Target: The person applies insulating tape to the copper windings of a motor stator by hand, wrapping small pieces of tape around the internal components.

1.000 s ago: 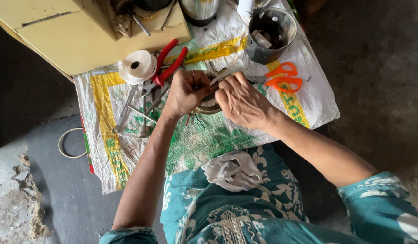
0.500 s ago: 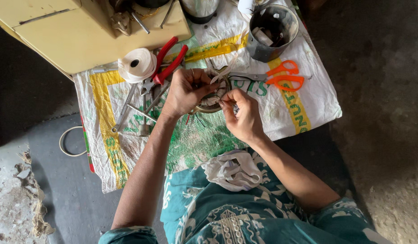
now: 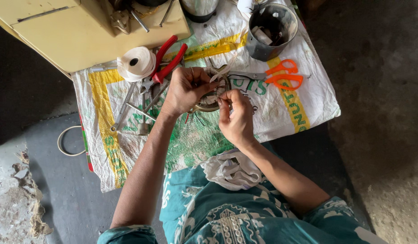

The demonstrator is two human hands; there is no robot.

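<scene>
Brass-coloured and round, a metal ring wound with pale tape sits between the two hands, just above a woven sack spread on the floor. The left hand curls over the ring's left side and grips it, wrist bent, forearm reaching in from below. The right hand pinches the ring's right edge, fingertips closed together. Red-handled pliers and a white tape roll lie just left; orange-handled scissors lie to the right.

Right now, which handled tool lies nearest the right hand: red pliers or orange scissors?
The orange scissors, lying just beyond the right hand. The red pliers lie past the left hand, next to the white tape roll.
</scene>
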